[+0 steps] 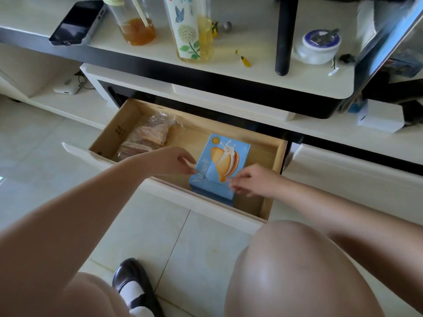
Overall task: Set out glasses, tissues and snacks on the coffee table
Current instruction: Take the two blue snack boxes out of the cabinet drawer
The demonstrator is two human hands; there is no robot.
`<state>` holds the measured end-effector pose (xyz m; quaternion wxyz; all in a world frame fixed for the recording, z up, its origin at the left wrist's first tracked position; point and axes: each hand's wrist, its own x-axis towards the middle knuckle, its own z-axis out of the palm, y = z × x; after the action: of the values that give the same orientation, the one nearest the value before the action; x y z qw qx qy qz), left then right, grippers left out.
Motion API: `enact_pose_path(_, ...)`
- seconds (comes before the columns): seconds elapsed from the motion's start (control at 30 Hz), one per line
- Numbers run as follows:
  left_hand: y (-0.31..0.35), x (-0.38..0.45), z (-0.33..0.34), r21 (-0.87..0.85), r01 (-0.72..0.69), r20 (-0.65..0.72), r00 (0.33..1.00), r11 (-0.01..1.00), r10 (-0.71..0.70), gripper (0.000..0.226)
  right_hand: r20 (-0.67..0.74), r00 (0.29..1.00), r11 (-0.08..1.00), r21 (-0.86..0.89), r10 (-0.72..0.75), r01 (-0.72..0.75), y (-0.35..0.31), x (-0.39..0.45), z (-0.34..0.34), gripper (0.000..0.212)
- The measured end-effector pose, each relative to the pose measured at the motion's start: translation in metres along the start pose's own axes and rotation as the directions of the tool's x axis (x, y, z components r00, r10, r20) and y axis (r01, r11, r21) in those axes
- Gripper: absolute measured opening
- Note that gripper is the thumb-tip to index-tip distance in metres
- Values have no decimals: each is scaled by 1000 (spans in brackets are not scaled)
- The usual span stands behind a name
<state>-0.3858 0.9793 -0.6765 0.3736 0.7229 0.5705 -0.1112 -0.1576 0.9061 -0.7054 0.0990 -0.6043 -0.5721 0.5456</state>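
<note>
Left hand (176,160): fingers loosely curled, tips touching the blue biscuit box (220,161).
Right hand (250,180): fingertips pinch the box's near edge.
Box: in the open drawer (272,179).

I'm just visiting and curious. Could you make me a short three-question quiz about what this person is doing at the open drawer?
1. True or false: the wooden pull-out drawer is closed.
2. Which item do the left hand and right hand reach for?
A. the clear plastic bag of pale snacks
B. the blue cardboard biscuit box
C. the glass jar of orange liquid
3. Fill in: the clear bag lies in the drawer's ______ part, seen from the camera.

Key: 1 false. 2 B; fingertips of both hands are at its sides. 3 left.
</note>
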Motion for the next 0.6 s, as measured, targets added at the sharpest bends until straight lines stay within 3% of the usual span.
enact_pose_path(0.07,5,16,6,-147,38,-111,992,988,-54,53,-262,957,980,187,122,-74,10,6,-6,29)
enact_pose_path(0.13,8,32,15,-355,109,-88,985,929,-149,67,-408,874,899,432,264,-70,15,10,-6,33)
enact_pose_path(0.27,9,53,32,-588,238,76,968,773,-240,90,-227,882,711,686,414,-157,11,21,6,71)
enact_pose_path(0.3,8,58,37,-611,252,124,967,750,-224,90,-162,888,679,706,431,-201,11,25,10,71)
enact_pose_path(0.4,14,62,47,-655,252,206,967,713,-153,49,-77,910,682,689,408,-247,16,37,22,57)
enact_pose_path(0.6,10,57,47,-659,281,170,959,698,-227,36,-212,900,763,622,382,-177,14,46,31,45)
